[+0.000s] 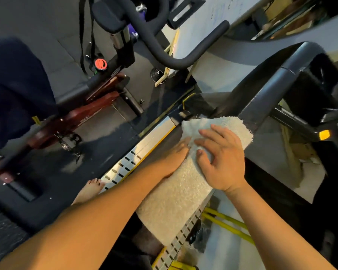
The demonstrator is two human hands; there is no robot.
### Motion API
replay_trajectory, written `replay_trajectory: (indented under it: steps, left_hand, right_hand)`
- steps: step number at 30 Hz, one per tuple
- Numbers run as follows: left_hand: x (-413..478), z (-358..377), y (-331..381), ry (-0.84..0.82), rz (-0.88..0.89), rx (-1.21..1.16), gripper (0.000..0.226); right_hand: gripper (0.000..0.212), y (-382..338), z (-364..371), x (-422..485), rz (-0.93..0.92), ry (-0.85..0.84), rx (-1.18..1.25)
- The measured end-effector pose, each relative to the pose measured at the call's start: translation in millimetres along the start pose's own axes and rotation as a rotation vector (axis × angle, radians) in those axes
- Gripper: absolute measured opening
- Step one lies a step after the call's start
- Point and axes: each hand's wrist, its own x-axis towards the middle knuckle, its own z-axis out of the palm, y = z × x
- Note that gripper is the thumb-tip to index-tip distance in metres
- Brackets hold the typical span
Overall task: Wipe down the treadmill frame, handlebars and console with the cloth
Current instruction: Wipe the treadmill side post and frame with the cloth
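A white terry cloth (pixel 176 191) hangs between my hands over the treadmill deck. My left hand (pixel 176 154) grips its left edge, with the fingers tucked under the fabric. My right hand (pixel 220 156) rests on top of the cloth, fingers spread and bent into it. Beneath the cloth run the treadmill's silver slotted side rails (pixel 133 156), with a second silver rail (pixel 181 242) lower right. The dark treadmill upright (pixel 269 90) rises just beyond the cloth, toward the console area (pixel 319 88) at the right.
An exercise bike with black handlebars (pixel 160 45) and a red knob (pixel 100 64) stands to the left on dark floor mats. My bare foot (pixel 90 190) is beside the left rail. Yellow bars (pixel 228 225) lie at lower right.
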Motion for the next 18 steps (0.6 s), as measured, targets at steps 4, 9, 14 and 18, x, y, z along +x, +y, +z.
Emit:
replay_trajectory:
  steps: [4,9,14,18]
  left_hand:
    - [-24.1,10.5,15.6,0.024,0.013,0.091,0.048]
    - [-65.1,24.7,13.7,0.057,0.196,0.511,0.055]
    - [-67.6,21.3,23.7,0.035,0.263,0.669,0.056]
    - [-34.7,22.7,57.9,0.060,0.331,0.724,0.059]
  right_hand:
    - [0.054,-25.0,14.5,-19.4,0.343,0.135,0.105]
    - [0.054,-73.7,31.9,-66.4,0.526,0.304,0.541]
    - [0.062,-99.9,34.6,-74.7,0.729,0.387,0.859]
    - [0.066,-78.0,33.2,-52.9,0.922,0.463,1.122]
